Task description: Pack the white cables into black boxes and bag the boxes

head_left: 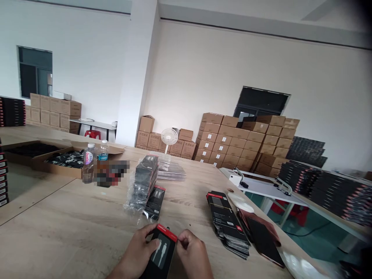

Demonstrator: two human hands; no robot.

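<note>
Both my hands hold a black retail box with a red top edge (161, 248), printed with a white cable, low at the front of the wooden table (72, 217). My left hand (139, 252) grips its left side with the thumb across the front. My right hand (194, 254) is closed, pinching the box's upper right corner. Just beyond them lies another black box (155, 201) beside a clear plastic bag of dark boxes (143, 180). A fanned row of black boxes (228, 224) lies to the right.
Two water bottles (94, 161) stand at the left by open cartons of cables (65, 159). Clear plastic trays (171, 170) lie mid-table, a white fan (169, 137) behind them. Stacked brown cartons (247, 143) line the far wall. A white bench (261, 188) stands right.
</note>
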